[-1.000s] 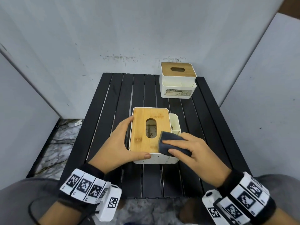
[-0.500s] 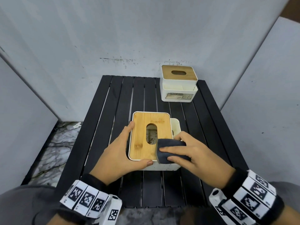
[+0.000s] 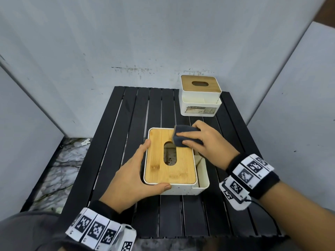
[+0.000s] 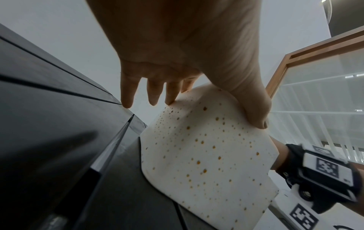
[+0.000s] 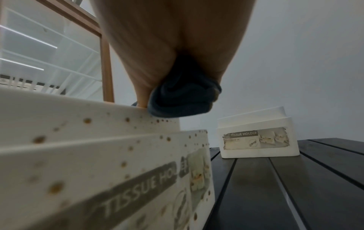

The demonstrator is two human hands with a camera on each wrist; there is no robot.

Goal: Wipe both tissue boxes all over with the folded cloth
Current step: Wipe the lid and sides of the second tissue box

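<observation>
Folded cloth (image 3: 184, 130) | right fingers (image 3: 192, 141) clamp it, atop near tissue box (image 3: 181, 171) | left fingers (image 3: 143, 147) straight

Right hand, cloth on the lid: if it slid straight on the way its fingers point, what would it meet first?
The right hand with the cloth would cross bare bamboo lid, then likely meet the left hand, whose index fingertip sits at the lid's left edge; depth unclear.
</observation>
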